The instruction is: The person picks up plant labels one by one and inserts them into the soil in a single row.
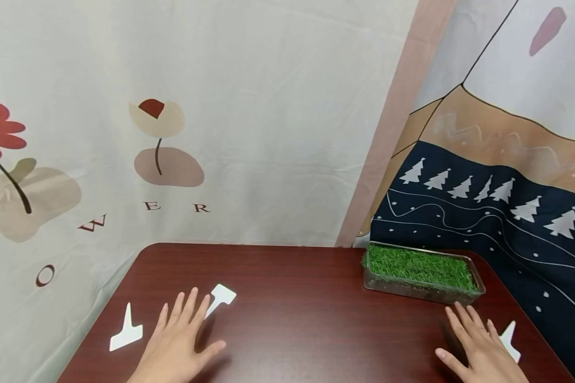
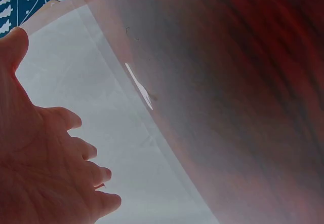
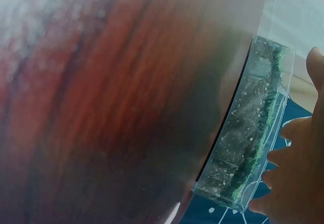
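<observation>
My left hand [image 1: 178,338] is held over the left part of the table with its fingers spread and nothing in it. Just beyond its fingers lies a white T-shaped plant label [image 1: 222,294], partly covered by the hand in the head view. A second white plant label [image 1: 126,332] lies to the left of that hand. My right hand [image 1: 481,346] hovers at the right, palm down, fingers straight, holding nothing. Beside it a third white plant label [image 1: 509,343] is partly hidden. Beyond its fingertips stands a clear plastic tray [image 1: 412,287] of short green grass [image 1: 419,267], with dark soil [image 3: 238,127] showing through the wall.
The dark red wooden table [image 1: 306,319] has rounded far corners. Behind it hangs a pale curtain [image 1: 278,133] with printed flowers and letters. At the right a navy cloth [image 1: 460,213] with white trees hangs close to the table's edge.
</observation>
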`<state>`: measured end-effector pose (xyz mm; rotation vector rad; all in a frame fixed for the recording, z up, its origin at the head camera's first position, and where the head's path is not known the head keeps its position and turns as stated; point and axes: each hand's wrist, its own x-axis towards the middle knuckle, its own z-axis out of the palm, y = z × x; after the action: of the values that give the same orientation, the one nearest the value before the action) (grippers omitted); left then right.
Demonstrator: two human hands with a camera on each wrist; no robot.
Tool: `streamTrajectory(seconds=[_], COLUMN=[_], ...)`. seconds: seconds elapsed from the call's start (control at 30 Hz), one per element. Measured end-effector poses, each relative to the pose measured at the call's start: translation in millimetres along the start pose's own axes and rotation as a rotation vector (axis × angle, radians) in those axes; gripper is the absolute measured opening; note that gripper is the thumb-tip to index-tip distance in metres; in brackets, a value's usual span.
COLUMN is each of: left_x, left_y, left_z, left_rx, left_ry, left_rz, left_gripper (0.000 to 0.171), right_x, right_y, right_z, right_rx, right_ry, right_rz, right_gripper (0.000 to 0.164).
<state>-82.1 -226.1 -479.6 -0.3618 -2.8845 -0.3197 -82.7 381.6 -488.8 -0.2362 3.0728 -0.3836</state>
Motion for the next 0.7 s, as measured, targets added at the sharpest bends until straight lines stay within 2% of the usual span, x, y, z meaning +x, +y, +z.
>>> streamTrajectory(seconds=[0.33, 0.43, 0.6, 0.7], left_x=[-0.1, 0.5, 3.6, 5.6], left_y=[3.2, 4.6, 9.1, 12.4], left_z=[-1.1, -2.0, -4.9, -6.9], left_rx=[-0.010, -0.016, -0.048, -0.065], left_ry=[0.000, -0.006, -0.054, -0.069], left_rz=[0.005, 0.006, -0.012, -0.014], left_gripper=[0.096, 0.095, 0.095, 0.095], right_x=[0.9, 5.1, 13.8, 17.5], right_y=[3.1, 4.2, 10.5, 17.6], right_z=[-11.3, -18.2, -31.4, -38.9], right_rx=[0.025, 0.035, 0.047, 0.058], right_ry=[0.011, 0.012, 0.023, 0.047], right_rz=[-0.019, 0.003, 0.067, 0.069], right_gripper=[0.086, 0.086, 0.088, 0.086])
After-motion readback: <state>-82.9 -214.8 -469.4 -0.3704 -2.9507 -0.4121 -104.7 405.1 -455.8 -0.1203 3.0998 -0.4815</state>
